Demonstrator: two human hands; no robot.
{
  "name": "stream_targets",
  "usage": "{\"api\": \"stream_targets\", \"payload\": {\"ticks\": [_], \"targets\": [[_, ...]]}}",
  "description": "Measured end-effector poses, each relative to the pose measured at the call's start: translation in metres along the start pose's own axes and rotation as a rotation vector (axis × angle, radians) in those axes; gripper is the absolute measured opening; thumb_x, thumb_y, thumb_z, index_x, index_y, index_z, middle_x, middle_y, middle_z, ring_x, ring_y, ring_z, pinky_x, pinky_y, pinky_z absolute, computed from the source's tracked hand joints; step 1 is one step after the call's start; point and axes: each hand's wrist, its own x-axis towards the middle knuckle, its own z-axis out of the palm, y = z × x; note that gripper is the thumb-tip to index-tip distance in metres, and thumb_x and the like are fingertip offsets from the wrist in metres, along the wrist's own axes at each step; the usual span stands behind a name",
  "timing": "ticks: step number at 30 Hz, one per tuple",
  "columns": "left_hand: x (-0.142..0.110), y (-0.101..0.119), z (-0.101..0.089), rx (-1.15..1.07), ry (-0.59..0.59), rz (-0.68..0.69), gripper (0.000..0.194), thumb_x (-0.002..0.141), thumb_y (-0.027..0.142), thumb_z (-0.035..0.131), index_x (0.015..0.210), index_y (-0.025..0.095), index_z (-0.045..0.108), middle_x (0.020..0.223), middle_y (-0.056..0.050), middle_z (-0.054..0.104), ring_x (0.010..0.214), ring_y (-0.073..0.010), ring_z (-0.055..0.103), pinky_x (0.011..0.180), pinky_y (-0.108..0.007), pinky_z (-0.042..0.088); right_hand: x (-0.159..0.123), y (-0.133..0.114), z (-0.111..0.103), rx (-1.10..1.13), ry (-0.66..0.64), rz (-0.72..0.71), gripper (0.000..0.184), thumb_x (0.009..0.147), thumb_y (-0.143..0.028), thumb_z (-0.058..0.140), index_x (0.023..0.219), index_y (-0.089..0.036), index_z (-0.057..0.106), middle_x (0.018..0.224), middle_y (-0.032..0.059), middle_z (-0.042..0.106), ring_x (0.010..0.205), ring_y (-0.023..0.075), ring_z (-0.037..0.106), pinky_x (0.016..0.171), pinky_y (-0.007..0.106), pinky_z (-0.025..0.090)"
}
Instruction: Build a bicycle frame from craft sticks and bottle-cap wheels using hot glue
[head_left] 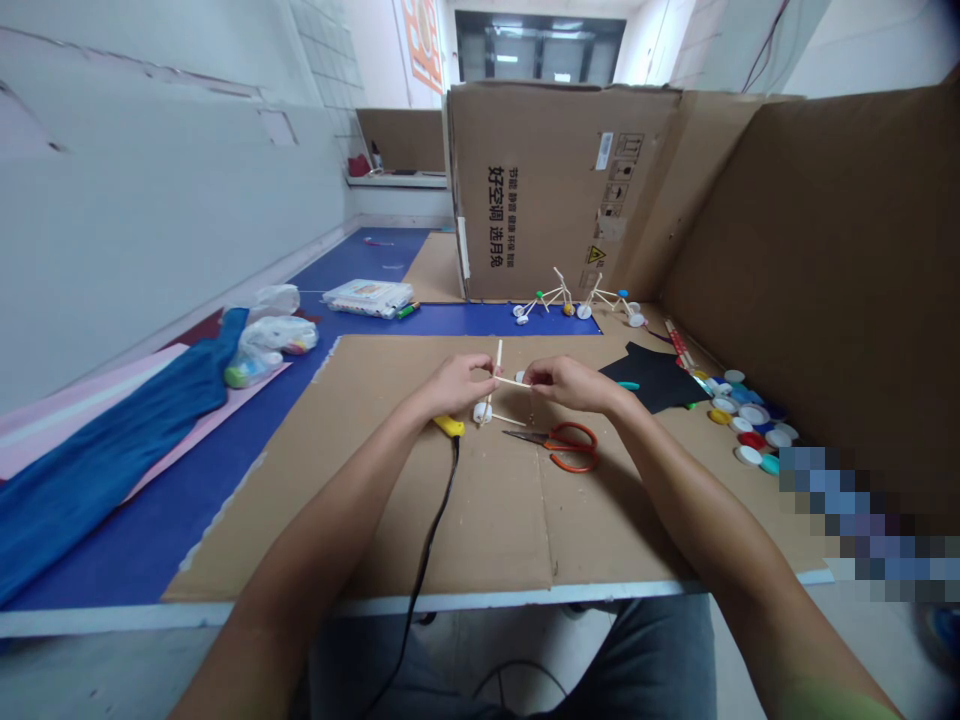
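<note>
Skewers (499,368), slender pale wood, pinched by left hand (454,386) and right hand (570,383), white bottle cap (482,412) beneath

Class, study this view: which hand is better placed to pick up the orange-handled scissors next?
Probably the right hand: though pinching a thin white stick like the left hand, it sits closer above the orange-handled metal scissors, whose handles lie on its side.

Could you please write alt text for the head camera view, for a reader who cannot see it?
The left hand and right hand hold a small stick frame with a white bottle-cap wheel over a cardboard sheet. Red-handled scissors lie nearby, two stick-and-cap bicycle models stand beyond, and coloured bottle caps lie to the right.
</note>
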Motion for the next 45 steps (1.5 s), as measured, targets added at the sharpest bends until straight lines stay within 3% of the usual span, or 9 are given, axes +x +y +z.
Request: {"api": "stream_targets", "payload": {"ticks": [8,14,24,33,40,45], "targets": [[0.001,-0.004,0.004,-0.009,0.020,0.002,0.019,0.079,0.031,0.061,0.091,0.019,0.070,0.114,-0.005,0.075,0.071,-0.0140,0.062,0.061,-0.024,0.048,0.000,-0.001,-0.001,0.015,0.003,0.007,0.018,0.084,-0.014,0.057,0.094,-0.017,0.072,0.077,0.0013,0.064,0.070,0.0143,0.051,0.064,0.026,0.033],[0.005,-0.010,0.008,-0.008,0.027,-0.011,0.023,0.078,0.030,0.063,0.096,0.019,0.072,0.099,-0.004,0.076,0.071,-0.0157,0.063,0.062,-0.025,0.048,0.000,-0.002,-0.001,0.004,-0.007,0.004,0.017,0.084,-0.014,0.057,0.093,-0.016,0.072,0.075,0.0006,0.063,0.068,0.0136,0.050,0.063,0.026,0.032],[0.004,-0.011,0.008,-0.006,0.028,-0.020,0.023,0.079,0.030,0.062,0.096,0.019,0.072,0.096,-0.004,0.075,0.074,-0.0172,0.064,0.064,-0.027,0.049,0.000,-0.003,0.000,0.003,0.000,0.008,0.019,0.083,-0.013,0.056,0.094,-0.016,0.071,0.076,0.0007,0.064,0.069,0.0140,0.051,0.063,0.026,0.032],[0.010,-0.014,0.003,0.098,0.059,0.125,0.015,0.078,0.032,0.064,0.082,0.020,0.070,0.094,-0.004,0.065,0.092,-0.0200,0.061,0.091,-0.034,0.048,0.000,-0.004,0.001,0.012,0.012,0.030,0.016,0.084,-0.015,0.058,0.092,-0.015,0.071,0.079,0.0022,0.067,0.071,0.0144,0.053,0.064,0.026,0.034],[0.004,-0.008,-0.003,-0.010,0.044,0.017,0.017,0.077,0.034,0.066,0.081,0.018,0.069,0.076,0.001,0.058,0.069,-0.0141,0.053,0.070,-0.028,0.045,0.000,-0.004,0.000,0.015,0.017,0.008,0.015,0.084,-0.014,0.057,0.090,-0.014,0.071,0.078,0.0029,0.067,0.070,0.0144,0.052,0.065,0.026,0.034],[-0.005,-0.011,-0.008,-0.118,0.056,-0.055,0.017,0.074,0.033,0.068,0.081,0.017,0.067,0.081,-0.002,0.068,0.075,-0.0153,0.060,0.072,-0.028,0.048,0.001,0.000,-0.002,0.022,0.028,0.003,0.014,0.084,-0.015,0.057,0.090,-0.014,0.071,0.080,0.0043,0.069,0.071,0.0151,0.054,0.065,0.026,0.034]]}}
